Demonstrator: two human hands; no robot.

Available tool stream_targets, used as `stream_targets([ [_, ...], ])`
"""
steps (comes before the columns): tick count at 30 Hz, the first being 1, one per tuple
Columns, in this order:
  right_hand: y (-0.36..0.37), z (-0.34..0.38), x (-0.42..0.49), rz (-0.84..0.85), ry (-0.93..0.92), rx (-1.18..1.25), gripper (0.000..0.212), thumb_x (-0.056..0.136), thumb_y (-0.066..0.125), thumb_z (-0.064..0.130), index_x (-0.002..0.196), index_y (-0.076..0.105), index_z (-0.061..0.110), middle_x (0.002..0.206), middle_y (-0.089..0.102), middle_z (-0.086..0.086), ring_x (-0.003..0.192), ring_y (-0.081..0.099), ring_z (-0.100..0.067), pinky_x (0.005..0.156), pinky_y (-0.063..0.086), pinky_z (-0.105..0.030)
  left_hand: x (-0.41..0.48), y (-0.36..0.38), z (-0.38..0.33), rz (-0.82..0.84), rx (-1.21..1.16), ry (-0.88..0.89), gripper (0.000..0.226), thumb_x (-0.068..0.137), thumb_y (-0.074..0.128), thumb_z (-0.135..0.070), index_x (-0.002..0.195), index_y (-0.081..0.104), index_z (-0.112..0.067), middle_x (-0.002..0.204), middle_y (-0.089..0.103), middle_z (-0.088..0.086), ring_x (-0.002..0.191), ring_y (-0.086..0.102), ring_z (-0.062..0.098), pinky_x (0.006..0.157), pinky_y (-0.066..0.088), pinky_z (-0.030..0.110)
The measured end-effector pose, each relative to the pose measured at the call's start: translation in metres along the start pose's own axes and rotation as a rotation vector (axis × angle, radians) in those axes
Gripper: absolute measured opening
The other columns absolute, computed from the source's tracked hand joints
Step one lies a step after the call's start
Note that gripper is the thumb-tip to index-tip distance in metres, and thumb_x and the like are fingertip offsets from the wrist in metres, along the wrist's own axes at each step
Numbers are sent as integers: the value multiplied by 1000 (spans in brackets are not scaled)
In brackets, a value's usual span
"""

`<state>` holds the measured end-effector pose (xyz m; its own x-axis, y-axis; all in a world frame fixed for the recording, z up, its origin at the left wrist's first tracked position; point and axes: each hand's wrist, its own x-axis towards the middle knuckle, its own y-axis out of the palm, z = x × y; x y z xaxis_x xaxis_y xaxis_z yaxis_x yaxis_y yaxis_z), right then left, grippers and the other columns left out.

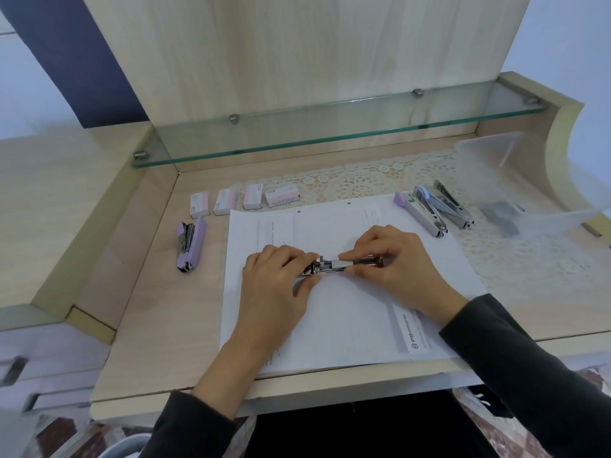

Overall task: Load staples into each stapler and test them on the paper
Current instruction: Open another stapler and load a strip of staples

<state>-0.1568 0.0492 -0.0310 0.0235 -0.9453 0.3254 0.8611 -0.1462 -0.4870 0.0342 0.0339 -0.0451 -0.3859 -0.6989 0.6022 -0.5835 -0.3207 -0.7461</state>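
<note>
A metal stapler (334,266) lies opened on the white paper (347,328) in the middle of the desk. My left hand (276,279) grips its left end with curled fingers. My right hand (395,259) pinches its right part between thumb and fingertips. A lilac stapler (191,243) lies left of the paper. Two more opened staplers lie at the paper's far right corner, one with a lilac end (420,211) and another (449,204) beside it. Several small staple boxes (244,200) stand in a row behind the paper.
A glass shelf (330,133) runs across the back above the desk. A lace mat (363,180) covers the far right of the desk. A translucent plastic container (506,180) sits at the right. The desk's front edge (264,388) is close to me.
</note>
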Motion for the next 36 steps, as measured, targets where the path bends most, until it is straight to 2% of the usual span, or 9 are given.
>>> stream_targets([
  [8,0,1,0,14,-39,-73,27,66,79,16,90,73,26,74,57,17,72,50,-11,66,39,-22,0,0,0,13,-3,-10,31,79,52,-33,92,69,-10,83,66,1,80,45,12,70,33,26],
  [14,1,-1,0,0,-71,-58,17,66,79,16,79,75,26,74,56,18,72,49,-9,64,34,-13,0,1,0,-1,-12,-8,30,79,53,-32,92,70,-11,84,66,0,81,46,12,70,34,27],
  [18,4,-4,0,-1,-154,-163,15,67,72,28,81,75,26,75,54,15,70,45,-6,64,33,-12,0,1,0,-4,-9,-4,30,79,53,-32,92,69,-10,83,66,1,81,47,13,70,34,27],
  [23,6,-5,-2,0,-180,-207,18,67,70,32,82,75,24,78,57,8,68,40,-1,61,32,-20,0,1,1,2,12,0,31,80,52,-32,91,69,-9,83,66,2,81,46,13,71,32,26],
  [27,-2,-4,-3,-16,-158,-184,17,66,70,31,78,76,20,80,61,2,66,42,-1,62,38,-27,0,0,-1,0,40,1,31,80,51,-33,90,69,-10,82,66,0,80,45,11,75,29,24],
  [31,-18,-8,-7,-62,-113,-174,15,66,70,32,73,75,19,82,63,0,68,54,-12,68,45,-33,-1,1,1,-23,73,6,23,77,61,-30,89,69,-12,82,66,-2,79,46,11,80,29,28],
  [36,-24,-11,-12,-81,-107,-149,13,64,72,29,69,74,17,82,66,2,79,58,-10,75,44,-18,-1,1,0,-33,48,19,28,80,55,-32,90,71,-12,88,69,0,83,49,11,83,32,28],
])
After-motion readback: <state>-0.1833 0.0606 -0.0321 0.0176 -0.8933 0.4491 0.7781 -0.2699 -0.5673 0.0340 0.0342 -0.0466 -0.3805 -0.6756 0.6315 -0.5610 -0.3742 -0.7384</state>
